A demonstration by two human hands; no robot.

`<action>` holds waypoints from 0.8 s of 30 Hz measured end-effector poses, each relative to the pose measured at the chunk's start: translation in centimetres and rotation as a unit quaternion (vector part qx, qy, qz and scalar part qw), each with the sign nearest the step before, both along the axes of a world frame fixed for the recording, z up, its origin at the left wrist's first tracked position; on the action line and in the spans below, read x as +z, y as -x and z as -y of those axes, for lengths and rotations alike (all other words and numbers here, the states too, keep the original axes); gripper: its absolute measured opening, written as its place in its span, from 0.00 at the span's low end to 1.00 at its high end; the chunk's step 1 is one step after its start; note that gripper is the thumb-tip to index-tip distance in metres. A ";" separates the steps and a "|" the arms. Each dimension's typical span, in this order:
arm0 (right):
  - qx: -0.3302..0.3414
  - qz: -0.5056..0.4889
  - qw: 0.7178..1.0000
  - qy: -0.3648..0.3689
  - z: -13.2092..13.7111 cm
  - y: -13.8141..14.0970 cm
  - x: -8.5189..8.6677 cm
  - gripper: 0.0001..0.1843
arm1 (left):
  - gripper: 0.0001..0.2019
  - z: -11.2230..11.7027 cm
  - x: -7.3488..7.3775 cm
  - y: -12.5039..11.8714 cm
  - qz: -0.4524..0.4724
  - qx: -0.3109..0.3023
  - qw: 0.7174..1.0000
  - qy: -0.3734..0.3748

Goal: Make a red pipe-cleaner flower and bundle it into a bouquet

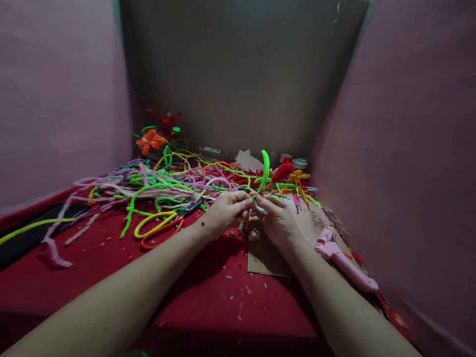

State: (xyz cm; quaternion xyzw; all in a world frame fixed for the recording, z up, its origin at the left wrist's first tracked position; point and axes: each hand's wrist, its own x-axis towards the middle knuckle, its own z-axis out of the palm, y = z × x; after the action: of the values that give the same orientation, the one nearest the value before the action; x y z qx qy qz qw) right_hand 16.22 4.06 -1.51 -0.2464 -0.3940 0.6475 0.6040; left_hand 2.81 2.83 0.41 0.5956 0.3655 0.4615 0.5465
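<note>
Both of my hands meet over the middle of the table with closed fingers. A bright green pipe cleaner leaf [265, 171] stands up between them, its lower end pinched by my left hand [232, 208] and my right hand [277, 218]. Just right of it a red fuzzy pipe cleaner bud [283, 171] rises above my right hand; its lower end is hidden, so I cannot tell whether that hand holds it. Left of my hands spreads a heap of pipe cleaners [178, 186] in green, pink, purple and white. Scissors [159, 225] with yellow and red handles lie near my left wrist.
A pink glue gun [345, 265] lies beside my right forearm, near a brown cardboard piece [262, 255]. Orange and red pipe cleaner flowers [150, 141] stand at the back left. A black flat object [33, 233] lies at the left. Pink walls [409, 148] flank the red tabletop [208, 297].
</note>
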 end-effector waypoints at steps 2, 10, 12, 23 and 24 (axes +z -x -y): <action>0.007 0.004 1.000 -0.005 0.0 -0.1 0.2 0.05 | 0.11 0.0 0.1 0.1 0.036 -0.016 0.999 0.026; 0.020 0.010 1.000 -0.022 0.0 -0.3 0.4 0.06 | 0.08 -0.3 -0.2 0.9 0.111 -0.124 0.981 0.104; 0.037 0.010 0.999 -0.034 0.0 -0.2 0.4 0.06 | 0.08 -0.4 -0.3 1.2 0.133 -0.159 0.971 0.120; -0.018 0.019 0.999 -0.038 0.3 0.5 0.1 0.05 | 0.05 0.3 -0.6 0.2 -0.108 0.078 0.980 -0.146; -0.025 0.025 0.999 -0.040 0.3 0.6 0.0 0.05 | 0.04 0.4 -0.7 0.1 -0.150 0.120 0.959 -0.207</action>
State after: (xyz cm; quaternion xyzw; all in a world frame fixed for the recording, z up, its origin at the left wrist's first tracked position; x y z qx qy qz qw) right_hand 15.61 3.74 -1.49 -0.2480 -0.4284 0.6094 0.6193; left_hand 2.73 2.47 -0.32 0.7103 0.4081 0.4945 0.2907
